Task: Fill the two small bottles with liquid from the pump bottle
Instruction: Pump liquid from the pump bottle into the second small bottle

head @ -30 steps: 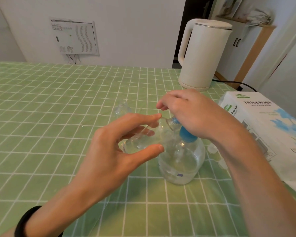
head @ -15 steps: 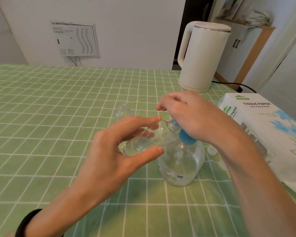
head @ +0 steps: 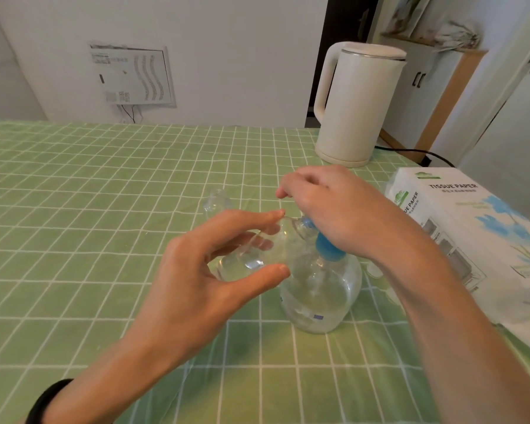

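Head view: the left hand [head: 196, 280] pinches a tilted small clear plastic bottle [head: 257, 255], part-filled, at the spout of the round clear pump bottle with a blue collar [head: 322, 289] on the counter [head: 104, 240]. The right hand [head: 334, 209] has its fingers curled over the pump. The second small clear bottle [head: 216, 201] stands behind, apparently empty, so roughly half the task is left.

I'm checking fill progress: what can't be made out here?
All in the head view:
1. Top of the pump bottle: covered by the right hand; how far it is pressed is hidden.
2. The small bottle in the left hand: clear walls, fingers across it; level unreadable.
3. The second bottle behind: small, transparent; contents unclear.
4. The white caps by the pump bottle: partly behind the right forearm; number unclear.
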`<act>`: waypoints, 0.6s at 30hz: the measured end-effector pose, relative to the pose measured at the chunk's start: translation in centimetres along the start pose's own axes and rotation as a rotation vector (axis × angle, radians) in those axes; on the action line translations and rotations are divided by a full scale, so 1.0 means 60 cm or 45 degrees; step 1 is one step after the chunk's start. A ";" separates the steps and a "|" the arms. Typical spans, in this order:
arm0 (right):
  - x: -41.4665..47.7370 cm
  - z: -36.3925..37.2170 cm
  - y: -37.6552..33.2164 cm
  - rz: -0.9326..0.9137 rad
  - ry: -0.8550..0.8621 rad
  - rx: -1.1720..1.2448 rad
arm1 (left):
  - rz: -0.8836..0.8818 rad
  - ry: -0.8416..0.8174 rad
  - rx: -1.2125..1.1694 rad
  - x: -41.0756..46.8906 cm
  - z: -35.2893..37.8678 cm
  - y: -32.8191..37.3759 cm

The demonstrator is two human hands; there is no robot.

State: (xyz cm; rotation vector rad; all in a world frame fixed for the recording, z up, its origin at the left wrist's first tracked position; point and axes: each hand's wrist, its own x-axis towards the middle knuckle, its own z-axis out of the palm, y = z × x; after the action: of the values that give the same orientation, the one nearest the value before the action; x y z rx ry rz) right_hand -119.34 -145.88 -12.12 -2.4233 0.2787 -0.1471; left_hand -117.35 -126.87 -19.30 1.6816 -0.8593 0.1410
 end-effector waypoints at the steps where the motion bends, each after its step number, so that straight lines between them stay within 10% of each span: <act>1: 0.000 0.000 0.000 -0.015 0.003 -0.009 | 0.000 0.001 -0.008 0.000 0.000 0.001; 18: -0.001 0.004 0.002 -0.057 0.051 -0.019 | 0.012 0.003 -0.010 0.000 0.000 0.002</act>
State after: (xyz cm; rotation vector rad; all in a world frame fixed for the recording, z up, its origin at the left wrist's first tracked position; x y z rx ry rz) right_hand -119.36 -145.78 -12.40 -2.4447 0.2447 -0.2147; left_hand -117.43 -126.89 -19.20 1.6698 -0.8651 0.1461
